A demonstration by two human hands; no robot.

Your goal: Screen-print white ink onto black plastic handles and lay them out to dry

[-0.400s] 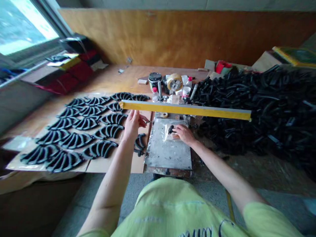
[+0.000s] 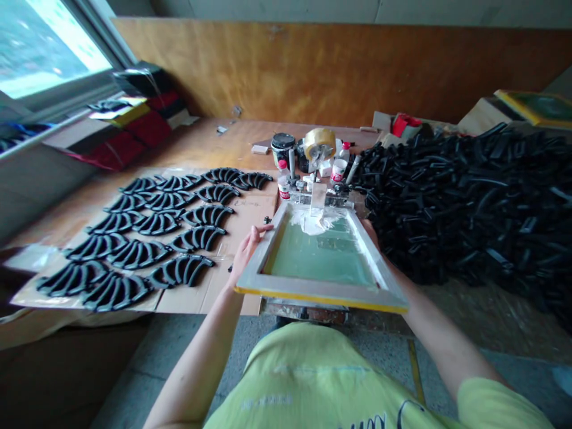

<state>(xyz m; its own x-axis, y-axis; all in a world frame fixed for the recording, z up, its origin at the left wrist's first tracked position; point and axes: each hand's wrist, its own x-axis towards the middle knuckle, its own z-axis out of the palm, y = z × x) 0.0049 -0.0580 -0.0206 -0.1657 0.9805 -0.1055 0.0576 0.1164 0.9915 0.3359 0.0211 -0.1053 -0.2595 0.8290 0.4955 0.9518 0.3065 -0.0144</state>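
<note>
Screen: the framed screen (image 2: 313, 287) now tilts face up at lower centre, no longer raised edge-on, covering the dark piece beneath; a pale smear (image 2: 315, 221) lies toward its far end.
Hands: apart; left hand (image 2: 247, 250) beside the left rim, right hand (image 2: 370, 231) mostly hidden behind the right rim; I cannot tell either grip.
Cardboard: curved black parts (image 2: 134, 253) sit in rows, centre left.
Heap: black pieces (image 2: 451, 202) crowd the right side.
Behind: red-capped bottle (image 2: 283, 182) and tape roll (image 2: 313, 145), upper centre.
</note>
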